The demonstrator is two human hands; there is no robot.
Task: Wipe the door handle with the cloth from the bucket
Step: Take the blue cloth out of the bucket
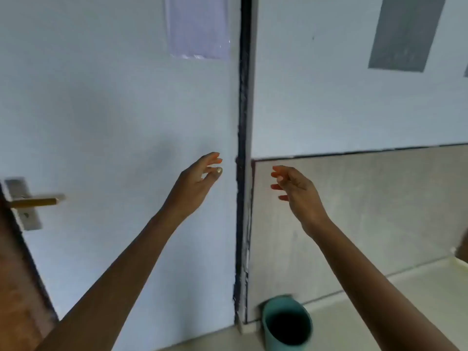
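Note:
The pale blue door (pixel 114 110) fills the left half of the view. Its brass lever handle (pixel 35 201) on a grey metal plate sits at the far left edge. A teal bucket (pixel 266 323) stands on the floor by the door frame, its inside dark; no cloth shows in it. My left hand (pixel 197 183) is raised in front of the door, fingers loosely apart and holding nothing. My right hand (pixel 296 191) hovers beside the frame, also with fingers apart and holding nothing. Both hands are well right of the handle and far above the bucket.
A dark door frame strip (pixel 244 148) runs vertically between the door and the wall. The wall (pixel 354 97) is pale above and has grey tile (pixel 379 211) below. A taped sheet (pixel 197 26) hangs on the door. Brown wood (pixel 17 287) shows at the lower left.

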